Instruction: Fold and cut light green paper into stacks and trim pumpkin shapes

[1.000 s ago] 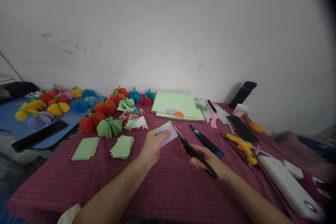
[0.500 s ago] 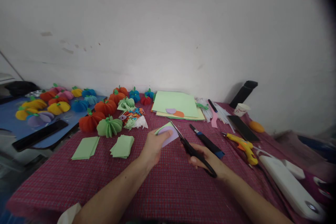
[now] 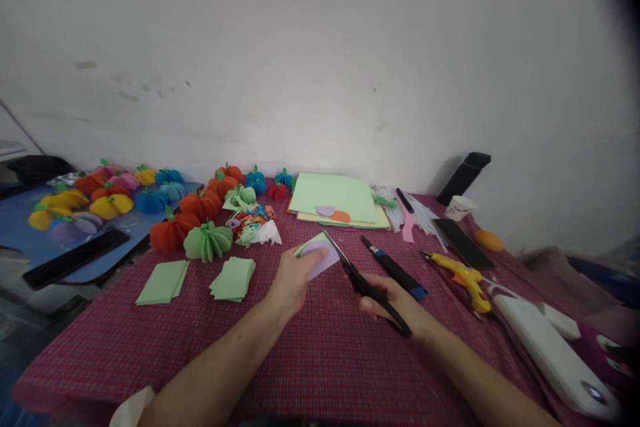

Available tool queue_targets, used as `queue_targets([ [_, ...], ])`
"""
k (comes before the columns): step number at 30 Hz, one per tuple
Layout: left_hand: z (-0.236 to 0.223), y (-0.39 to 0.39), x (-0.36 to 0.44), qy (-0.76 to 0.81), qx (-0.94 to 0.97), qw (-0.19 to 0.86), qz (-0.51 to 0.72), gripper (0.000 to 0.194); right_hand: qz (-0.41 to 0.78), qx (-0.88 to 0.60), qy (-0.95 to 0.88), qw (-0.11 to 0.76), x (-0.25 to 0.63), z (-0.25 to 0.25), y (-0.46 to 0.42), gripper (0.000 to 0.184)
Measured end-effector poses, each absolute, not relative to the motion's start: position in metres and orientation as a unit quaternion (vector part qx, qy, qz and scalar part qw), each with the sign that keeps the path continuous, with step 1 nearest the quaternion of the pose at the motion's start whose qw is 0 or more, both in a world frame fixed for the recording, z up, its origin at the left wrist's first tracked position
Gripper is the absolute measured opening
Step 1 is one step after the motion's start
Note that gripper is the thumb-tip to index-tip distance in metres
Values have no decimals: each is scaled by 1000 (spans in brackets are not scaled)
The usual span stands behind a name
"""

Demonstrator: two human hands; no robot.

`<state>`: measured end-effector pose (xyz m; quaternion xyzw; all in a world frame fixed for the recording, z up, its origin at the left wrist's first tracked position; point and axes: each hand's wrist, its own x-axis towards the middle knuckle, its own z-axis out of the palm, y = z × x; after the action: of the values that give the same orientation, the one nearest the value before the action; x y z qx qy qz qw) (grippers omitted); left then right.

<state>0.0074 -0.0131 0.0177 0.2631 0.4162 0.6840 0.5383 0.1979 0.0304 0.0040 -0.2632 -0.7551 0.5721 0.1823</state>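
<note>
My left hand (image 3: 294, 278) is closed on light green paper with a purple paper shape (image 3: 319, 261) on top, the thumb pressing the purple piece. In my right hand (image 3: 387, 300) is a pair of black-handled scissors (image 3: 363, 284), its blades pointing up and left along the right edge of the papers. Whether the blades are fully closed is hard to make out. Two stacks of light green paper, a left one (image 3: 161, 282) and a nearer one (image 3: 233, 279), lie left of my hands. A sheathed craft knife (image 3: 395, 269) lies just beyond my right hand.
Paper pumpkins (image 3: 208, 241) and coloured scraps (image 3: 253, 223) stand at the back left. Coloured sheets (image 3: 333, 197) lie by the wall. To the right are a yellow glue gun (image 3: 465, 278), a black slab (image 3: 463, 243), a paper cup (image 3: 460, 207) and a white power strip (image 3: 553, 350).
Almost nothing differs. The scissors and my right hand have shifted very slightly, while my left hand keeps the papers in the same place.
</note>
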Motion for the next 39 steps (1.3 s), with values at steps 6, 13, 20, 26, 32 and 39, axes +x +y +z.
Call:
queue_targets([
  [6, 17, -13, 7, 423, 269, 541, 675, 20, 567, -261, -764, 164, 203, 8, 32, 39],
  [13, 14, -12, 8, 425, 287, 539, 668, 20, 564, -257, -769, 157, 206, 12, 33, 44],
  [20, 15, -12, 8, 434, 284, 543, 660, 22, 542, -260, -787, 141, 211, 18, 35, 41],
  [26, 15, -13, 9, 432, 290, 546, 657, 22, 534, -253, -794, 139, 215, 21, 38, 42],
  [32, 13, -13, 9, 449, 308, 537, 644, 19, 531, -251, -799, 127, 218, 25, 40, 40],
  [39, 14, -13, 9, 457, 324, 536, 632, 18, 529, -256, -803, 100, 223, 31, 43, 40],
])
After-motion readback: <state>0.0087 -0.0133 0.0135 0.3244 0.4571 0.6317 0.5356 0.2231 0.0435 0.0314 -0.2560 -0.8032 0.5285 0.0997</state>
